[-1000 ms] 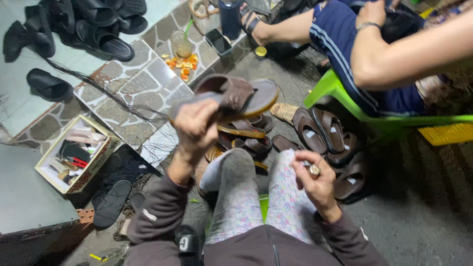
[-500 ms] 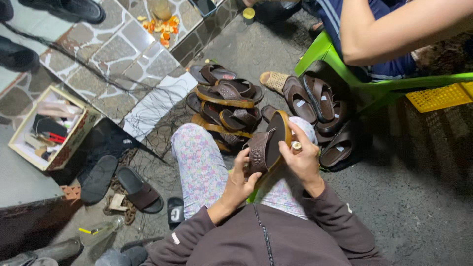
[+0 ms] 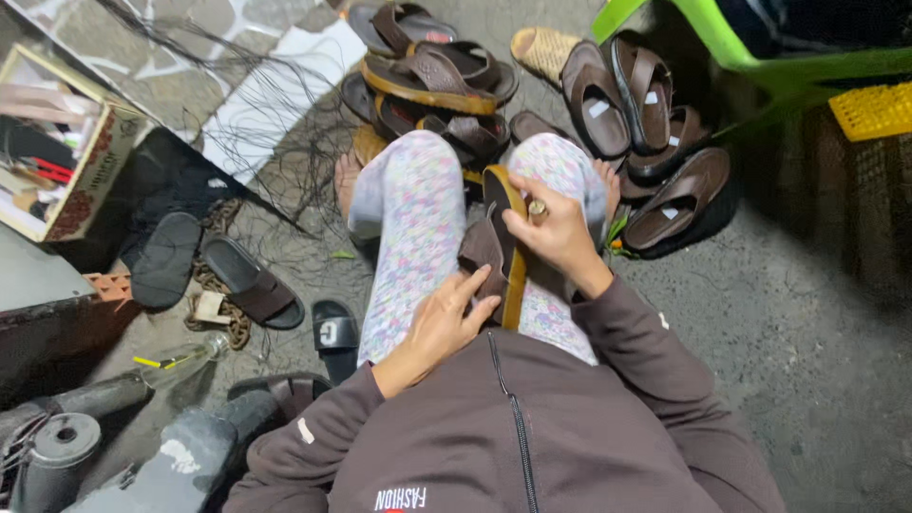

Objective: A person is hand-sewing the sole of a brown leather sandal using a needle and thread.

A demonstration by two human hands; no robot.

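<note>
Since the earlier frame: sandal (image 3: 503, 249) lowered from the raised, tilted position to the lap, now on edge between the knees at centre frame, tan sole rim facing right, brown strap facing left. Camera dipped closer too, so the pile of brown sandals (image 3: 446, 81) now sits along the upper edge.

Left hand (image 3: 445, 323), just below centre: fingers extended onto the strap side, thumb near the sole edge, bracing rather than clamped. Right hand (image 3: 556, 233), right of centre: curled over the upper sole rim, pinching it, ring visible on one finger. Both in contact with the same sandal; nothing else held.

Probably best handled by keeping the sole pressed against the thigh, left fingers steadying the strap while the right works along the rim, grip short and close to the working spot to avoid twisting.

Left of frame: open box of small tools (image 3: 59, 142), black slide sandal (image 3: 252, 283), loose black thread (image 3: 275, 123) across the floor. Green plastic chair (image 3: 760, 62) upper right.
</note>
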